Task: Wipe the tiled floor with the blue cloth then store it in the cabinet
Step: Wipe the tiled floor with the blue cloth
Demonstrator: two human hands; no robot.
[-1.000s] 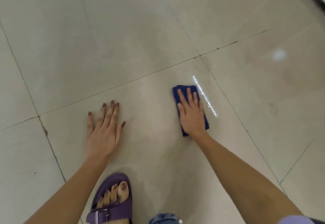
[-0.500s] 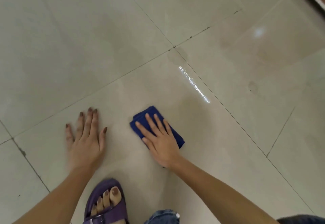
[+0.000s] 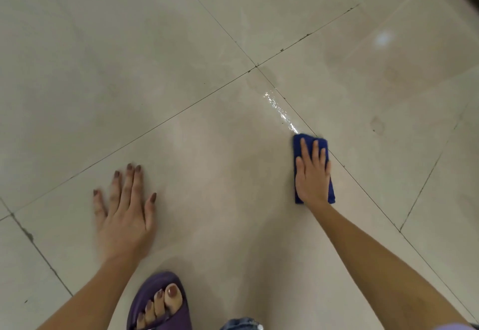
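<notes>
Right hand (image 3: 312, 176) flat, fingers extended, pressing folded blue cloth (image 3: 324, 143) onto tiled floor (image 3: 181, 70) right of centre below wet streak (image 3: 281, 113); left hand (image 3: 124, 215) splayed empty lower left, likely bracing.

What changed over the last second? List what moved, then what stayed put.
The right hand slid the blue cloth left toward the left hand, then back right, where its far end now meets the wet streak by the grout line. Nothing was picked up or let go: the palm stays flat on the cloth. The left hand stays braced flat on the tiled floor, and the purple sandal stays planted below it.
</notes>
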